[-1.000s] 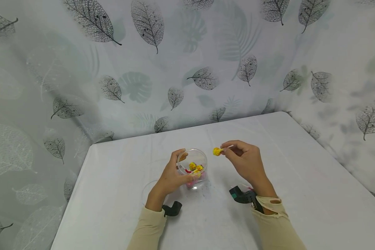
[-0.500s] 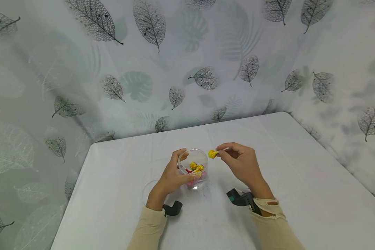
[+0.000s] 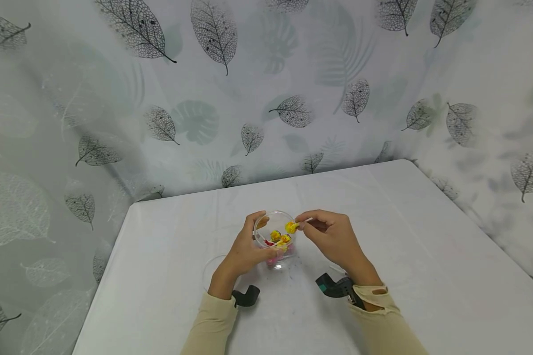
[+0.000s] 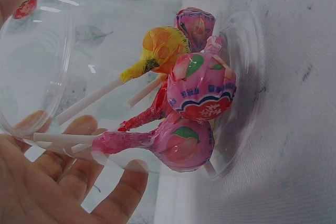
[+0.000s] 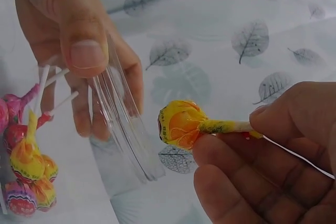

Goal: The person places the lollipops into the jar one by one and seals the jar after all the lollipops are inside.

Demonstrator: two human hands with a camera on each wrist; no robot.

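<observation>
My left hand grips a clear round plastic jar, fingers round its far side and thumb at the front. Several wrapped lollipops, pink, red and yellow, lie in the jar's bottom; one pink lollipop rests against the wall in the left wrist view. With thumb and fingertips, my right hand pinches a yellow lollipop by its stick, the wrapped head pointing left. That head overlaps the right side of the jar's open mouth in the head view. In the right wrist view, it appears just beyond the rim.
A clear round lid lies on the white table, partly hidden behind the left wrist. Black wrist cameras stick out from both wrists. A leaf-printed curtain stands behind the table and along its sides.
My right hand has moved left with the yellow lollipop, bringing its head from beside the jar to the mouth. The left hand and jar have stayed nearly still.
</observation>
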